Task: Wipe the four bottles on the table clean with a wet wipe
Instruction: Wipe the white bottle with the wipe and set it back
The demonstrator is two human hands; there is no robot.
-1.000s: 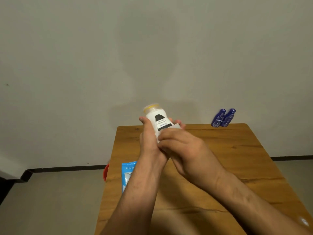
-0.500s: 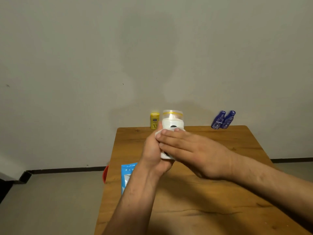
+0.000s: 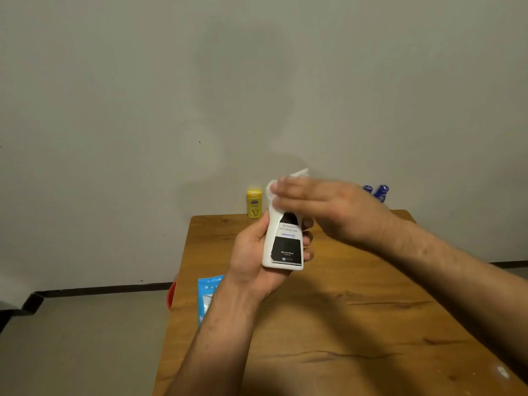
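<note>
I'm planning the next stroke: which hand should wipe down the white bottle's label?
Right. The right hand presses the wet wipe on top of the white bottle, just above its label; the left hand grips the bottle's body and carries no wipe.

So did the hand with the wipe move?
Yes. The right hand rose with the wipe, from below the yellow bottle to level with it.
</note>
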